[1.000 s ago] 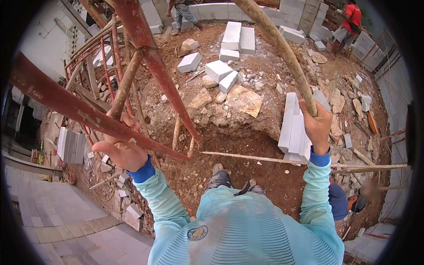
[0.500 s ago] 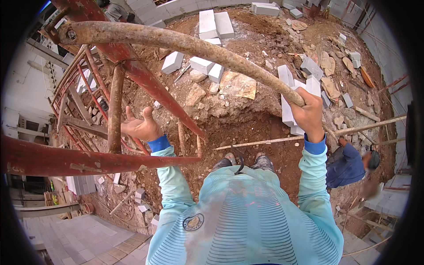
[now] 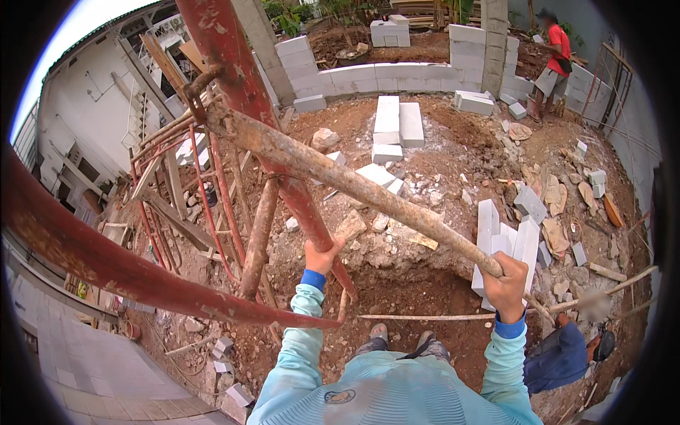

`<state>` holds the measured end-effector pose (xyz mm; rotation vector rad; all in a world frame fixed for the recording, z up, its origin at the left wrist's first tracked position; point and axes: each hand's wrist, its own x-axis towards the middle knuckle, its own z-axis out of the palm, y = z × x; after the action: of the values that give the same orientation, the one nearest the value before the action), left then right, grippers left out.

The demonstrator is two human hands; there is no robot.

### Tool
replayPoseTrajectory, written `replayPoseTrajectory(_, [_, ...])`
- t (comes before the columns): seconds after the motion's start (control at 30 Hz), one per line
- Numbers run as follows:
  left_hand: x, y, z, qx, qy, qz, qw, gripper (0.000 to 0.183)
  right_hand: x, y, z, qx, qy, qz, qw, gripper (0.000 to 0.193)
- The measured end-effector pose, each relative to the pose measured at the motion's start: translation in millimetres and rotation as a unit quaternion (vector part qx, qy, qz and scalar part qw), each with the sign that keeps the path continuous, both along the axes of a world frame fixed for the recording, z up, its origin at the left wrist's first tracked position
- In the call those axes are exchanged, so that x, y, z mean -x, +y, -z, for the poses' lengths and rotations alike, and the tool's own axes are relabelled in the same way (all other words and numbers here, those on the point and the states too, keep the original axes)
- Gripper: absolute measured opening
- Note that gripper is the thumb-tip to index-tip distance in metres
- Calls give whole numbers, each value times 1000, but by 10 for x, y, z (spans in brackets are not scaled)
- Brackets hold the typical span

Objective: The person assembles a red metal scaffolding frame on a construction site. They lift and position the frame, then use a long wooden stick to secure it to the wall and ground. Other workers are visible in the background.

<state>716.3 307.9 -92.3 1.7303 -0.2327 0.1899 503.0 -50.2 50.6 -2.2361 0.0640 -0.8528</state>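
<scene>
My left hand point(image 3: 322, 256) is wrapped round the lower part of a red tube of the steel scaffold frame point(image 3: 244, 74), whose paint is chipped. A second red tube of that frame sweeps in from the left edge, and a short rusty crosspiece joins the two. My right hand point(image 3: 507, 282) grips the lower right end of a long rusty scaffold brace point(image 3: 354, 188). That brace slants across in front of me, its upper left end attached by a hooked fitting to the red frame. Both forearms are in light blue sleeves with dark blue cuffs.
Dirt and rubble lie ahead, with white blocks point(image 3: 386, 120) stacked on them. More white blocks point(image 3: 489, 230) stand near my right hand. A co-worker in dark blue point(image 3: 559, 358) crouches at the lower right; another in red point(image 3: 557, 46) stands far off. A thin pole point(image 3: 425, 316) crosses by my feet.
My left hand has gone from open beside the frame to closed round its red tube. My right hand still holds the brace. The view has tilted up, showing the far block wall.
</scene>
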Motion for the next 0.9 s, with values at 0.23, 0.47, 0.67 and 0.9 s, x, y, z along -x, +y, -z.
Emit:
replayPoseTrajectory(0.23, [205,-389,-179,-31,83,8,996,30,209,-190,88,-36,4,23,999,6])
replayPoseTrajectory(0.47, [59,-248,134,-72,4,27,997,40,61,-210,236,33,-45,60,997,7])
replayPoseTrajectory(0.67, [577,859,-756,-49,97,1,994,25,234,-177,170,-1,-49,56,997,13])
replayPoseTrajectory(0.9, [720,497,-2932,95,-251,65,961,40,146,-33,-64,14,-59,35,998,14])
